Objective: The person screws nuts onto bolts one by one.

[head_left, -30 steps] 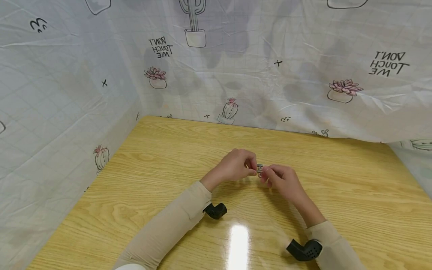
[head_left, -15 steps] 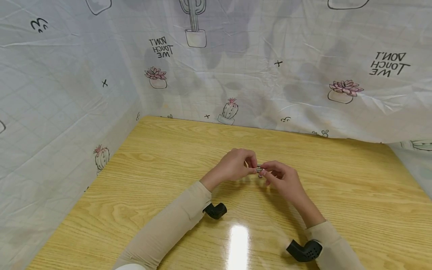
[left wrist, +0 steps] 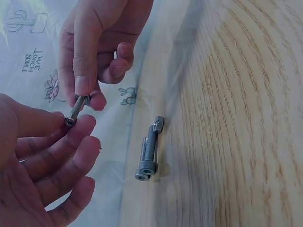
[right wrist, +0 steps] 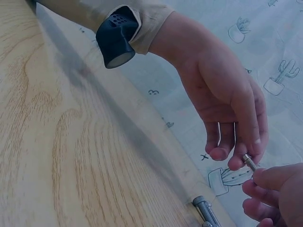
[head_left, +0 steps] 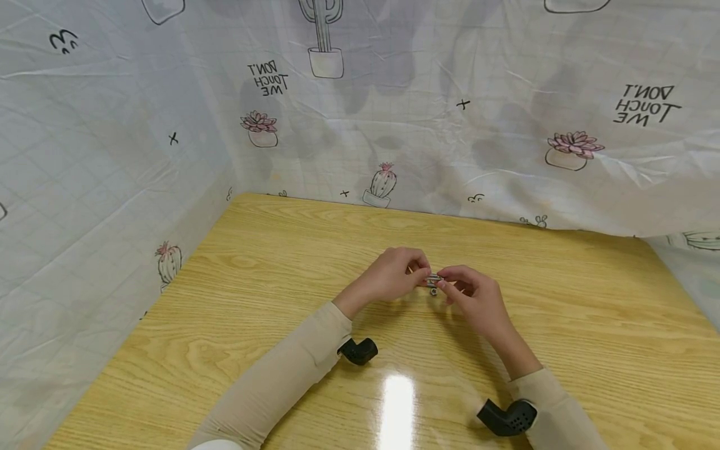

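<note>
Between my two hands is a small silver socket-head bolt (left wrist: 75, 112), held clear of the table. My left hand (head_left: 396, 275) pinches it at the head end between thumb and fingertips. Thumb and finger of my right hand (head_left: 475, 297) pinch a small nut (left wrist: 86, 99) at the bolt's threaded end, largely covered by the fingertips. Below the hands, more bolts (left wrist: 148, 158) lie side by side on the table. A loose nut (left wrist: 159, 124) sits against their far end. In the right wrist view, these bolts (right wrist: 206, 210) show only partly at the bottom edge.
The wood-grain table (head_left: 292, 269) extends around both hands. A white cloth with printed cacti (head_left: 427, 125) hangs along the back and left sides. Black curved devices sit at the left wrist (head_left: 360, 352) and the right wrist (head_left: 507, 417).
The right fingers have shifted slightly up and regripped at the bolt's end. The left fingertips have moved a little right, and the nut on the table now shows more fully.
</note>
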### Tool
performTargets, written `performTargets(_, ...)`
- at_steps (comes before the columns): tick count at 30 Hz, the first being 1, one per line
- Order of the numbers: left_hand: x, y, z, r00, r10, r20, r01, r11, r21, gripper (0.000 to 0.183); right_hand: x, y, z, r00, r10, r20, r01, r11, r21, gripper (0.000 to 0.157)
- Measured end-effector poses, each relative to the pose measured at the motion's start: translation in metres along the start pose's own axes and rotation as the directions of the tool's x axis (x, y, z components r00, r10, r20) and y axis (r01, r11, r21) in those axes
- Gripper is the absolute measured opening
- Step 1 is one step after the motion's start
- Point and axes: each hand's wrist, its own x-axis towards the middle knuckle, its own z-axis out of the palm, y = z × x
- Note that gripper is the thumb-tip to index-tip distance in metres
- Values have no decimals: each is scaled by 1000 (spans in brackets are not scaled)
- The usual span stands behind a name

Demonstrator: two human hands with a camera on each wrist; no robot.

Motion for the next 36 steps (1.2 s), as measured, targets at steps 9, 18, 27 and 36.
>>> performTargets(9, 0, 2, 0, 1000, 7, -20, -8, 999, -31, 4, 1, -1, -1, 1000, 9, 7, -9, 1000, 2, 19)
performTargets(18, 0, 3, -1, 999, -11, -30, 11, 1000, -22, 11, 2, -1, -2, 1000, 7, -5, -7, 1000, 5, 20)
performTargets(27, 1, 3, 0, 999, 1, -37, -2, 999, -34, 10, 2, -2, -3, 1000, -5, -18, 5, 1000, 15, 18)
performTargets(36, 2, 2, 0, 999, 9, -34, -11, 998, -66, 6, 3, -4, -4, 1000, 6, -22, -6, 1000, 10, 18)
